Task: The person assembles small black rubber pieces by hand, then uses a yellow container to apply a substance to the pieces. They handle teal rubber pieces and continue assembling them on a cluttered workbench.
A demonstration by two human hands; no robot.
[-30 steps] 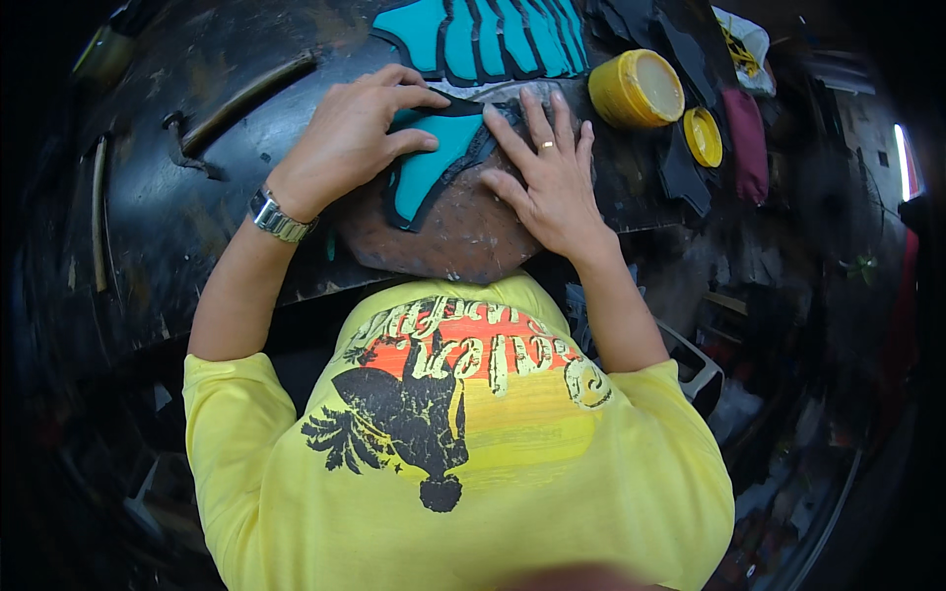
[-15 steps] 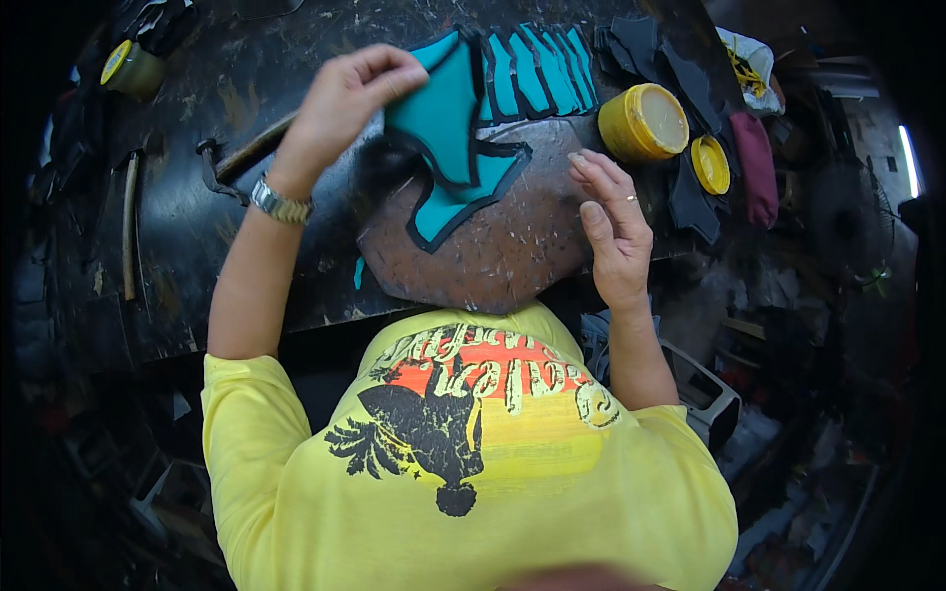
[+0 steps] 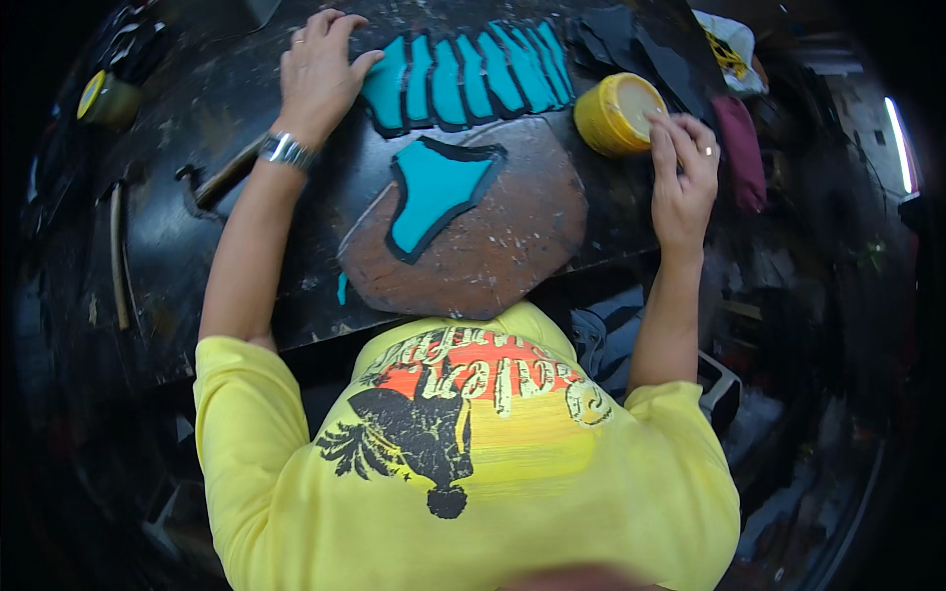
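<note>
My left hand (image 3: 320, 74) is open, its fingers apart, at the left end of a row of overlapping teal pieces with black borders (image 3: 445, 81). Its thumb is at the edge of the leftmost piece. One more teal piece with a black border (image 3: 441, 192) lies alone on a brown many-sided board (image 3: 532, 217) in front of me. My right hand (image 3: 685, 172) is at the right rim of a yellow tub (image 3: 603, 120) with pale contents. The fingers of that hand are drawn together; what they hold, if anything, I cannot make out.
Left on the dark table (image 3: 168, 236) are a hammer (image 3: 222, 177), a thin wooden-handled tool (image 3: 119, 256) and a yellow-lidded jar (image 3: 106, 100). Black pieces (image 3: 631, 49) lie behind the tub. A maroon cloth item (image 3: 739, 153) and a white bag (image 3: 731, 49) are at the right.
The teal piece by my left hand now lies at the row's left end, and that hand has opened. My right hand has moved right to the tub, its fingers closing.
</note>
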